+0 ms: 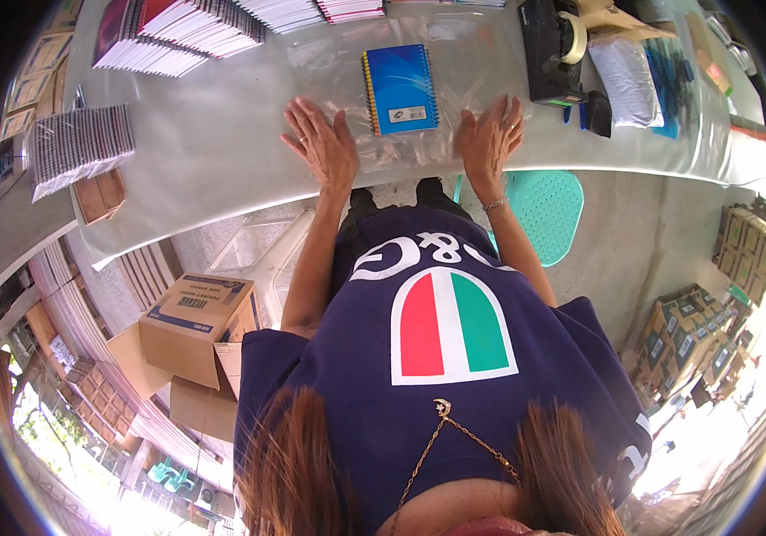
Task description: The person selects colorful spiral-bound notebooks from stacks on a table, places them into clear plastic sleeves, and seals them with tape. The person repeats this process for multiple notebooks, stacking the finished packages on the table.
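Observation:
A blue spiral notebook (398, 80) with a white label near its lower edge lies between my two hands on the table. Under and around it spreads crinkled clear plastic film (374, 154). To its left, my left hand (322, 147) lies with fingers apart and nothing in it. On the other side, my right hand (490, 141) is stretched out at the film, its fingers also apart, a bracelet on the wrist. Neither hand touches the notebook.
Stacks of spiral notebooks (191, 36) line the far left of the table (213, 143), with another stack (82, 147) at its left end. A black tape dispenser (551, 54) and a white plastic packet (624, 80) stand right. Below are an open carton (195, 313) and a green stool (548, 214).

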`<state>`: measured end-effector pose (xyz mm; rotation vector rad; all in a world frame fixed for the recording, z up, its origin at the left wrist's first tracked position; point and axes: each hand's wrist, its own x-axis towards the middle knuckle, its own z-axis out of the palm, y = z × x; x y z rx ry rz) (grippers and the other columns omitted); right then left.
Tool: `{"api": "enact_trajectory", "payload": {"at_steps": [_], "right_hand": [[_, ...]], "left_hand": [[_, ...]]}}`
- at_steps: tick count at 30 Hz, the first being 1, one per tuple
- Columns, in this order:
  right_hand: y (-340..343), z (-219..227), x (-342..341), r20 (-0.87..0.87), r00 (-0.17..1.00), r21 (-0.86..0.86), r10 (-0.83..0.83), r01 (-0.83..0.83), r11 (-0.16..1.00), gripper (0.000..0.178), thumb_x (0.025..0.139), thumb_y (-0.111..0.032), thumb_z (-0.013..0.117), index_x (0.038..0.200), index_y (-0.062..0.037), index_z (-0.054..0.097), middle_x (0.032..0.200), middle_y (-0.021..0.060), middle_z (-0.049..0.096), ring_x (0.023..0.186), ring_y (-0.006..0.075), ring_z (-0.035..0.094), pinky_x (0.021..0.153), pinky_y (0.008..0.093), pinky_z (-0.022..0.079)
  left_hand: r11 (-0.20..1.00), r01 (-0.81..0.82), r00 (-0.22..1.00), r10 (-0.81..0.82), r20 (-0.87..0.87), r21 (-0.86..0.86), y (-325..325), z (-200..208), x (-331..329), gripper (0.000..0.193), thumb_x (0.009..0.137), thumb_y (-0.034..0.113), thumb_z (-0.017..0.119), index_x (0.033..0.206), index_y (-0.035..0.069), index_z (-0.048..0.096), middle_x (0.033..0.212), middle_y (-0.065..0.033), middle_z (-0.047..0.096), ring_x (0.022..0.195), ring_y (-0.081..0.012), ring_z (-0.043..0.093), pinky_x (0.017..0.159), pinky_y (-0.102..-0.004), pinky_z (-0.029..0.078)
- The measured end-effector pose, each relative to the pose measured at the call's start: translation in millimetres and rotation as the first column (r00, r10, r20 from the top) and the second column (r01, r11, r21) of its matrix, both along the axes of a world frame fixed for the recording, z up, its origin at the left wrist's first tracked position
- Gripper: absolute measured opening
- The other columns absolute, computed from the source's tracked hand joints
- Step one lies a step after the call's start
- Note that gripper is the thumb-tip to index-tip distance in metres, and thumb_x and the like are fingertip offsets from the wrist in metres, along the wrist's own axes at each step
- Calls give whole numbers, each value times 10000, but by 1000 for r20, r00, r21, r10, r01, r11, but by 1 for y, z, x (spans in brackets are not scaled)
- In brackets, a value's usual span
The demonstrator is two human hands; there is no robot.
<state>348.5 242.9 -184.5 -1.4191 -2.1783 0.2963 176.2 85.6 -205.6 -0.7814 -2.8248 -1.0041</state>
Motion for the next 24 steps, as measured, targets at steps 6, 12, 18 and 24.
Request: {"api": "enact_trajectory", "payload": {"at_steps": [6,12,18,24], "right_hand": [[-4,6,2,79,971,62,224,-229,971,427,850,-144,629,1269,-100,557,1343,137,428,1278,346,375,1073,518,248],[3,33,6,-177,971,-318,158,-209,925,516,837,-122,667,1307,-81,459,1049,110,563,1003,280,537,946,452,367],[35,25,48,-428,899,-699,-96,-262,665,550,808,-152,761,1266,-13,491,812,68,627,730,112,574,650,270,463],[37,42,60,-470,875,-738,-120,-314,597,179,864,-125,709,929,40,693,773,63,695,647,96,609,597,232,487]], "left_hand": [[990,61,996,-69,-55,-126,-4,3,1,511,974,287,507,1460,168,403,1564,-212,217,1474,-368,121,1139,-615,17],[996,85,987,-83,140,-10,-6,38,1,457,907,179,620,1346,146,498,1347,-190,484,1293,-359,417,1074,-595,218],[971,-169,870,67,489,168,-21,59,2,570,812,101,742,1315,35,480,1054,-180,637,932,-229,631,799,-327,483],[916,-269,705,-24,709,298,-43,41,-10,266,847,127,736,1006,-57,629,858,-81,698,761,-110,639,669,-245,498]]}}
